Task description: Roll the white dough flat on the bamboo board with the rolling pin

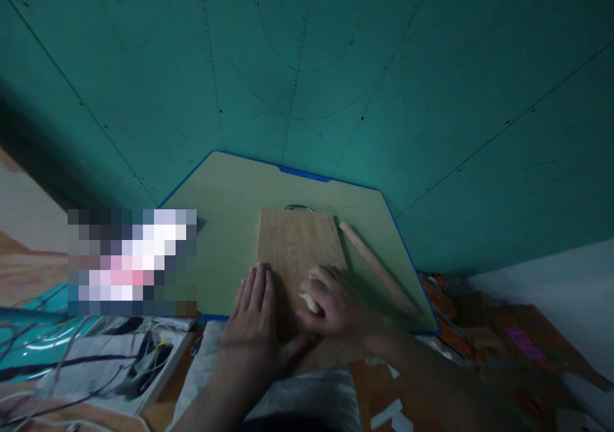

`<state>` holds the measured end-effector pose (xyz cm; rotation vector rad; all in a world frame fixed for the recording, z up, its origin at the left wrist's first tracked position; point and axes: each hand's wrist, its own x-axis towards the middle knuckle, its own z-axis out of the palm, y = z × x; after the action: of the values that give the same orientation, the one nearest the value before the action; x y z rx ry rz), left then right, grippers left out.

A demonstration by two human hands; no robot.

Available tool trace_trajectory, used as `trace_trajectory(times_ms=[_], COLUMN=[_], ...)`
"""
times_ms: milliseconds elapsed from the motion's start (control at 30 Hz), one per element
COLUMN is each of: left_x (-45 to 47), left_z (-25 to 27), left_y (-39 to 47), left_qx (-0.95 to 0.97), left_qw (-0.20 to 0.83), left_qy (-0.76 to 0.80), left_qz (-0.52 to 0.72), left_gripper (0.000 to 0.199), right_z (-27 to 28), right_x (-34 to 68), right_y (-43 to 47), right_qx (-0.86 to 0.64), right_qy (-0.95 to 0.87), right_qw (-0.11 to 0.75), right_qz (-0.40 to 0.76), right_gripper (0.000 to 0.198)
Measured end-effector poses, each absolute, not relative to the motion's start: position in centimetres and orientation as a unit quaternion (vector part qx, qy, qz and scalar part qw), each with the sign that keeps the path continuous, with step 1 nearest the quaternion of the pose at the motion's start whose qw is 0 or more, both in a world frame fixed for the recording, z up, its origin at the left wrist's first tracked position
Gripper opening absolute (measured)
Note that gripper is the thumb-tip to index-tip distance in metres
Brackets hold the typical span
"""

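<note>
A wooden cutting board point(300, 233) with a wire handle lies on a pale tabletop. My left hand point(254, 323) rests flat on the board's left edge, fingers straight and pointing away from me. Over the board's right half, my right hand point(338, 304) is closed around a small whitish lump that looks like dough point(309, 302). Part of the lump is hidden by the fingers. To the right of the board a wooden rolling pin point(377, 265) lies at a slant, apart from both hands.
The blue-edged tabletop point(230, 189) meets a green wall point(307, 67). At its left stands something blurred out by pixels point(139, 259). Cables and a white tray point(165, 371) are at lower left, a grey cushion point(316, 397) below, clutter point(484, 336) at right.
</note>
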<state>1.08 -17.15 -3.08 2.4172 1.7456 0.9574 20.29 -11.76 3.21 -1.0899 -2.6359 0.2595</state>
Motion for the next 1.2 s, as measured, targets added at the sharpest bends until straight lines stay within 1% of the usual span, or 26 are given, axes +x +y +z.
trace_trajectory(times_ms=[67,167,267,333,467,600,667,767,867,933,1000,1100,1200], left_x=[1.3,1.5,1.4,1.4,1.5,1.4,1.3,1.3,1.4,1.4,1.4,1.4,1.3], left_z=[-2.9,-2.8,-2.8,-2.7,-2.4,-2.3,-2.1,-1.7,-1.5,-1.5,-1.7,-2.1,-2.2], left_y=[-17.2,-17.4,-17.4,-17.4,-17.2,-17.2,-17.3,-17.3,-17.2,-17.2,-17.2,-17.2,-17.2], left_qx=[0.764,0.764,0.766,0.767,0.760,0.770,0.777,0.770,0.767,0.769,0.767,0.762,0.763], left_qw=[0.003,0.005,0.002,-0.005,-0.029,-0.031,-0.018,-0.002,-0.001,-0.003,-0.004,-0.001,0.006], left_qy=[0.562,0.560,0.563,0.564,0.576,0.574,0.571,0.582,0.586,0.585,0.584,0.585,0.583], left_qz=[0.316,0.320,0.310,0.306,0.300,0.278,0.264,0.263,0.260,0.260,0.265,0.278,0.280], left_gripper=[0.122,0.123,0.124,0.123,0.124,0.122,0.120,0.121,0.123,0.123,0.123,0.120,0.112], right_z=[2.9,2.5,2.3,2.4,3.2,3.6,3.5,3.2,3.0,3.2,3.4,3.8,4.1], right_x=[22.1,22.0,18.6,15.9,14.2,18.5,21.0,22.4,19.9,17.3,15.4,15.4,18.5], right_y=[-11.2,-7.8,-4.0,-2.9,-5.9,-11.7,-12.6,-10.2,-5.6,-3.6,-3.6,-7.2,-12.3], right_qx=[-0.401,-0.454,-0.456,-0.446,-0.376,-0.376,-0.358,-0.396,-0.452,-0.438,-0.399,-0.352,-0.337], right_qy=[-0.901,-0.875,-0.867,-0.871,-0.906,-0.909,-0.921,-0.911,-0.888,-0.893,-0.910,-0.926,-0.929], right_qw=[0.147,0.160,0.182,0.180,0.172,0.161,0.135,0.097,0.080,0.082,0.093,0.112,0.131], right_qz=[0.074,0.051,0.080,0.103,0.095,0.081,0.076,0.055,0.041,0.057,0.070,0.080,0.084], right_gripper=[0.021,0.036,0.044,0.042,0.038,0.040,0.044,0.048,0.050,0.051,0.050,0.047,0.046])
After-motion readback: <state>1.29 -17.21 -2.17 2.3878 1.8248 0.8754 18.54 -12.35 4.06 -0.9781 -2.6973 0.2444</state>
